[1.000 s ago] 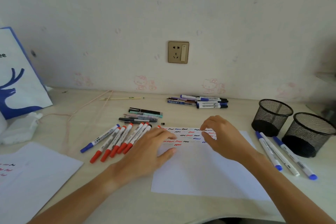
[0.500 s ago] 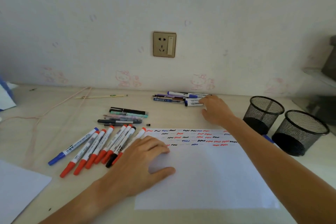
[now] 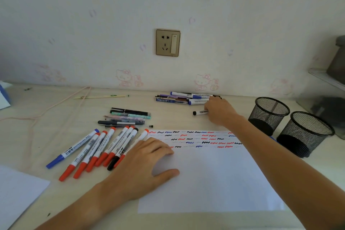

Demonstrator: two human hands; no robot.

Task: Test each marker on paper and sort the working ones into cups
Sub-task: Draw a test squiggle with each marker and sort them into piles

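My right hand [image 3: 219, 111] grips a black-capped marker [image 3: 200, 112] at the far pile; my left hand [image 3: 147, 164] lies flat, fingers spread, pinning the paper [image 3: 214, 183]. I judge it's mid-fetch: next, uncap and scribble.

Right hand [image 3: 219, 111] apparently holds marker [image 3: 200, 112].
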